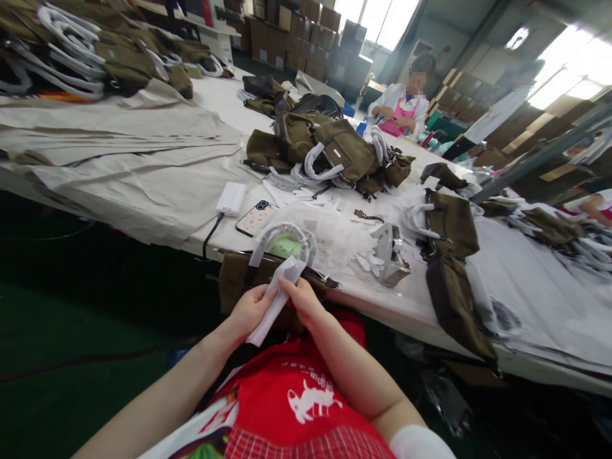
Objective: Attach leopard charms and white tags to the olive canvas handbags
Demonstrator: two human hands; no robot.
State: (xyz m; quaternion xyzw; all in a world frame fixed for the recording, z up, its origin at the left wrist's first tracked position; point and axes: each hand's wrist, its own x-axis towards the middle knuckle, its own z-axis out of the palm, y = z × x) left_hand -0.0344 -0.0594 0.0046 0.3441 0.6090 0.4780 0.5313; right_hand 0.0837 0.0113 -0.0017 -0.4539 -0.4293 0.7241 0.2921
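Between my two hands is a strip of white wrapping (273, 311), slanting from the bag's handles down toward my apron. My left hand (253, 309) pinches its left edge, while my right hand (300, 294) grips it a little higher, thumb on top. Behind them an olive-brown handbag (234, 280) hangs at the table's edge, partly hidden by my hands. Its curved handle (287, 229) is covered in clear and whitish wrap. Something light green (285, 245) shows inside the loop of the handle.
A phone (257, 218) and a white power bank (231, 199) with a black cable lie left of the handles. White strips (366, 261) and a metal dispenser-like box (392, 255) are on the right. Olive bags (351, 150) lie piled beyond. A person (401, 108) in a pink apron stands across.
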